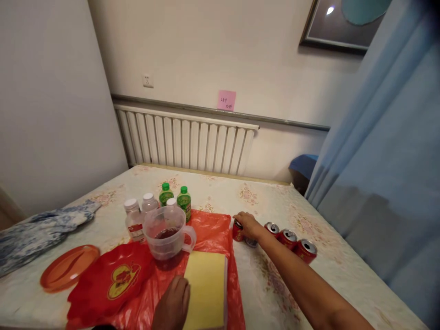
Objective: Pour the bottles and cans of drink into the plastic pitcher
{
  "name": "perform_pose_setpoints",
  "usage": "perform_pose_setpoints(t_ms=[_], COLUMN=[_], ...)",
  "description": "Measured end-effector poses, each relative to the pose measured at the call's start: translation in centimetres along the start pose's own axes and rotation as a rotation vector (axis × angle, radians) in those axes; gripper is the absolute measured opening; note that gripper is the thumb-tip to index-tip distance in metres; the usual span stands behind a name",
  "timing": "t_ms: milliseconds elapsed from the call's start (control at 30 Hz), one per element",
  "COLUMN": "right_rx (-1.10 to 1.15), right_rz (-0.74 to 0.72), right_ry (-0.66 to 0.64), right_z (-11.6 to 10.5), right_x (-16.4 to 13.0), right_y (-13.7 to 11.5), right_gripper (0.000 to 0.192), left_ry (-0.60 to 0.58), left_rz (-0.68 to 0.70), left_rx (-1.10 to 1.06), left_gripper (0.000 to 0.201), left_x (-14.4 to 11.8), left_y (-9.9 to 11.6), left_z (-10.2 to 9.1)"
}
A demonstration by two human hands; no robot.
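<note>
My right hand [248, 224] reaches out over the right side of the table and grips a red drink can [237, 232] from above, fingers around its top. Close beside it, partly hidden by my wrist, is another can [251, 243]. Three opened red cans [288, 237] stand in a slanting row to the right of my forearm. My left hand [173, 300] rests on the red plastic bag, fingers curled in, against the left edge of a yellow-covered pad [207, 288]. Beyond it stands a clear plastic jug [165, 250] with dark liquid inside.
Left of the jug lie a red scalloped tray [92, 286] and an orange lid [68, 268]. White-capped bottles [133, 220] and two green bottles [184, 201] stand behind the jug. A red plastic bag [211, 220] is spread underneath. Blue-white cloth [44, 233] lies at left; a blue curtain [381, 183] hangs right.
</note>
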State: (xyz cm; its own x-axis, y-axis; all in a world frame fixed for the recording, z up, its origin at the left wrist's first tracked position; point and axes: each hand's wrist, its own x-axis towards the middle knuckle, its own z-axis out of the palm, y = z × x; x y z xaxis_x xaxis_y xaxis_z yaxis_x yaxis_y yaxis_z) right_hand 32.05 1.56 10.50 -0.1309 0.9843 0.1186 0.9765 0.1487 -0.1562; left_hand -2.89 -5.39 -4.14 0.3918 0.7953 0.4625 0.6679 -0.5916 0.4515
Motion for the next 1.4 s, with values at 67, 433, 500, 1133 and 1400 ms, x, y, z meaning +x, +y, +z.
perform_pose_setpoints(t_ms=[67,433,500,1133,1400], right_rx=[-0.014,-0.094,-0.111,0.938,0.727], right_rz=[0.002,0.207,0.264,0.429,0.200], right_ry=[0.011,0.127,0.137,0.466,0.506], right_z=[-0.5,-1.2,-0.5,8.7,3.1], right_x=[-0.5,-10.7,-12.0,-14.5,-9.0], right_y=[-0.9,-4.9,-5.3,-4.1,-7.0], right_gripper=[0.062,0.042,0.043,0.061,0.065], left_ry=[-0.015,-0.039,-0.051,-0.071,-0.058], left_rz=[-0.001,-0.011,-0.009,-0.046,-0.044], left_rx=[0.007,0.010,0.012,0.109,0.059], left_gripper=[0.027,0.027,0.028,0.027,0.028], left_x=[0.0,0.5,0.5,0.6,0.1], left_y=[0.1,0.9,0.8,1.1,1.1], left_z=[-0.1,-0.9,-0.9,-1.0,-0.8])
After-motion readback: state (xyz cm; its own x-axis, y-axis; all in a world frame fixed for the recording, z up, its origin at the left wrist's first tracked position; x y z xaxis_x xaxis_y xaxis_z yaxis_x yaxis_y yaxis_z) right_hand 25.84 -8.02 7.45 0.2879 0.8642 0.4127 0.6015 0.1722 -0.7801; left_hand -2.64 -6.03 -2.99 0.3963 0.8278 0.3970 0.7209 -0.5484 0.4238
